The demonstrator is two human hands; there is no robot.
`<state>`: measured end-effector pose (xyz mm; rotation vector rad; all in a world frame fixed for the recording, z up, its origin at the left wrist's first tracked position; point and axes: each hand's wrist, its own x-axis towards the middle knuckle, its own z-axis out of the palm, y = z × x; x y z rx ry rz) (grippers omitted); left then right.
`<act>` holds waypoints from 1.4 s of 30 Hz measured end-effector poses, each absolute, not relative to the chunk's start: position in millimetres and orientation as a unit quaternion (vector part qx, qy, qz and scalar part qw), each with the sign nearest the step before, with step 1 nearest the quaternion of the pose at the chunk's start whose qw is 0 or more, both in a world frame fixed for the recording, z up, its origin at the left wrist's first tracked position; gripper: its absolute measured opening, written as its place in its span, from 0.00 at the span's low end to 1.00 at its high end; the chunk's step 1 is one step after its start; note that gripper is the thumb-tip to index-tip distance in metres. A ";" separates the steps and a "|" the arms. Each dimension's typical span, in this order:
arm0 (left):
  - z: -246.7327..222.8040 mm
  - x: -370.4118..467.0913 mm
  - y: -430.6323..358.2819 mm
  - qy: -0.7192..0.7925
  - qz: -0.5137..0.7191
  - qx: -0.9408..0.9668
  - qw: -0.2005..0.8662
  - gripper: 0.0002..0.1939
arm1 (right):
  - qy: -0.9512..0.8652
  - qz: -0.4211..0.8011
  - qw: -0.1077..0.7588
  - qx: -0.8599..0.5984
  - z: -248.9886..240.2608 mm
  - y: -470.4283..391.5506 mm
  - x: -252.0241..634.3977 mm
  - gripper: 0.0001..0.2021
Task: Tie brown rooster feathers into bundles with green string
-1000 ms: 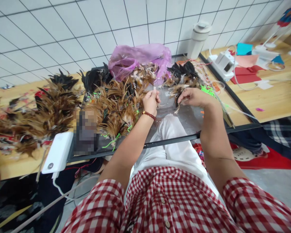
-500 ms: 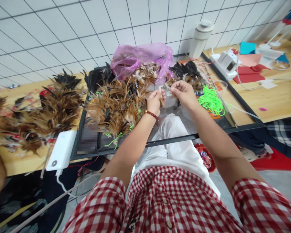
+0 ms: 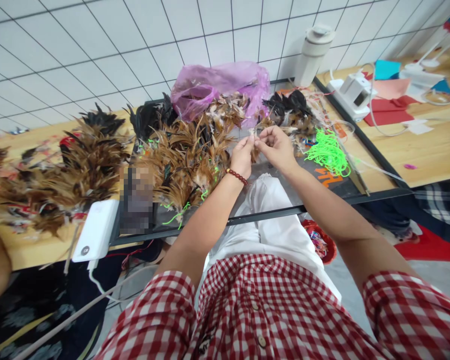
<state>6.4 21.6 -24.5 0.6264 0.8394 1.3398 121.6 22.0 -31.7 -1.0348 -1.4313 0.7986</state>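
Note:
My left hand (image 3: 243, 156), with a dark red bead bracelet at the wrist, is closed in a pinch on a small feather (image 3: 252, 133) whose pale base pokes up above the fingertips. My right hand (image 3: 278, 148) is also pinched, its thumb and forefinger meeting the left fingertips; what lies between them is too small to make out. Left of my hands, a heap of brown feather bunches (image 3: 187, 155) covers the black-framed tray (image 3: 262, 216). Neon green cords (image 3: 328, 154) lie in a tangle right of my right hand. Black feathers (image 3: 288, 104) sit just behind it.
Behind the feathers bulges a pink plastic bag (image 3: 225, 75), with a white bottle (image 3: 315, 55) at the tray's back right. A white power bank (image 3: 95, 231) rests at the left edge. More feather bunches (image 3: 93, 170) lie leftward. A power strip (image 3: 347, 97) stands right.
My right hand has moved left and slightly down, so its fingertips now meet those of my left hand. The left hand stays nearly in place. The view has shifted slightly.

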 end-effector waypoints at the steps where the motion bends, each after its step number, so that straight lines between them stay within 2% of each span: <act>1: -24.5 6.1 21.9 0.376 0.594 0.284 0.652 0.12 | -0.614 0.332 0.565 -0.440 -30.3 21.8 123.0 0.23; 7: -23.1 6.6 20.4 0.421 0.591 0.362 0.585 0.16 | -0.612 0.342 0.585 -0.408 -18.9 25.3 136.1 0.24; 12: -19.1 8.4 16.6 0.396 0.574 0.433 0.571 0.19 | -0.619 0.369 0.587 -0.370 -13.9 25.4 137.6 0.23; 19: -9.6 4.8 8.1 0.350 0.529 0.447 0.631 0.19 | -0.601 0.389 0.592 -0.370 -10.4 27.7 144.8 0.25; 24: -3.8 0.7 4.8 0.321 0.473 0.454 0.683 0.19 | -0.633 0.428 0.548 -0.341 -3.5 24.0 151.9 0.27; 28: -4.3 1.0 6.8 0.327 0.468 0.471 0.673 0.16 | -0.644 0.419 0.541 -0.343 -3.9 22.9 152.4 0.26; 31: -5.8 2.3 8.7 0.363 0.482 0.481 0.636 0.16 | -0.668 0.359 0.535 -0.372 -9.3 29.0 156.7 0.23; 34: -7.0 2.2 11.2 0.400 0.515 0.455 0.606 0.19 | -0.690 0.217 0.522 -0.453 -16.3 37.0 167.6 0.15; 36: -7.8 1.3 13.3 0.418 0.537 0.422 0.600 0.20 | -0.707 0.118 0.466 -0.519 -21.1 40.1 174.6 0.10; 38: -8.7 0.3 15.2 0.431 0.552 0.392 0.596 0.20 | -0.732 0.053 0.371 -0.569 -25.8 40.9 178.1 0.10; 40: -9.6 -0.3 16.5 0.436 0.562 0.373 0.595 0.20 | -0.749 0.021 0.288 -0.597 -30.1 41.1 177.7 0.13; 42: -10.2 -0.2 17.1 0.435 0.568 0.360 0.599 0.20 | -0.748 0.013 0.261 -0.610 -33.3 42.9 175.5 0.10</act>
